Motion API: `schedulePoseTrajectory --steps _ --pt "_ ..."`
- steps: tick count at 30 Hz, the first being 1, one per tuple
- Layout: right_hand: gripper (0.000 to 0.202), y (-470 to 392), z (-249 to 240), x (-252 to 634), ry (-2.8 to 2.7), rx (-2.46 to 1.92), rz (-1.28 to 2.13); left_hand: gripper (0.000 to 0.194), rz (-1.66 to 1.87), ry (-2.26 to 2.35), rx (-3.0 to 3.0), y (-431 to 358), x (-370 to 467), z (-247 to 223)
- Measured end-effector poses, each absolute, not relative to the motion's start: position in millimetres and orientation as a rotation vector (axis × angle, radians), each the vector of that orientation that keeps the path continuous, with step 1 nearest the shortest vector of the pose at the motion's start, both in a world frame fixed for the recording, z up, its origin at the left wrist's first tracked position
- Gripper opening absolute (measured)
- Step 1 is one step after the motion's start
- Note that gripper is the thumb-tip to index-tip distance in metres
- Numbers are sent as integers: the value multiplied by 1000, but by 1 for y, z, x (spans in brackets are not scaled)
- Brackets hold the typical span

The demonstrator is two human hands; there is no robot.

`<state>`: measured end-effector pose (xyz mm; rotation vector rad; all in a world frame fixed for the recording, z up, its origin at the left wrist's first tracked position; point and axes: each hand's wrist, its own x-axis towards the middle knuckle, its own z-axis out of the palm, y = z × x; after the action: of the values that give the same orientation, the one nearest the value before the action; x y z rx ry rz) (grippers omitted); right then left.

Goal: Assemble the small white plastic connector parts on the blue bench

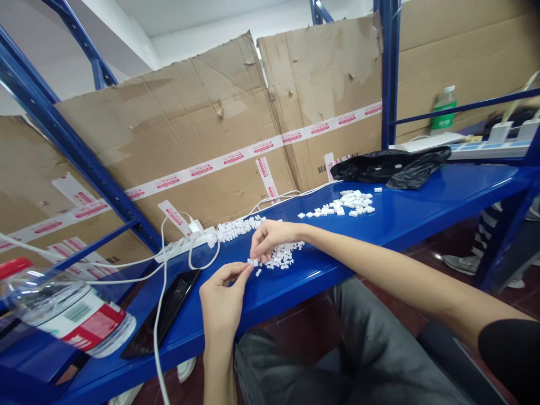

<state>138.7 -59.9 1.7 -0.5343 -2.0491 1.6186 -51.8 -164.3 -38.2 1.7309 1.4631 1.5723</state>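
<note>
My left hand [225, 292] is closed in a pinch on a small white piece [252, 262] above the blue tabletop. Close against it, my right hand [270, 239] has its fingers bent together over the same spot; whatever lies between them is too small to name. Beside and behind my right hand is a pile of small white pieces [282, 256]. Another heap of white pieces [238, 229] lies farther back, near a power strip. To the right, larger white blocks [352, 202] are spread in a loose group.
A black plastic bag [390, 166] lies at the back right. On the left are a black tray [169, 306], a large red-capped bottle [71, 309], a power strip [185, 244] and a hanging white cable [158, 320]. Cardboard [202, 124] stands behind the table.
</note>
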Motion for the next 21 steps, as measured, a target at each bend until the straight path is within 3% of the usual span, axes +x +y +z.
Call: schedulePoseTrajectory --steps 21 --pt "28 -59 0 139 -2029 -495 1624 29 1532 1471 1814 -164 -52 -39"
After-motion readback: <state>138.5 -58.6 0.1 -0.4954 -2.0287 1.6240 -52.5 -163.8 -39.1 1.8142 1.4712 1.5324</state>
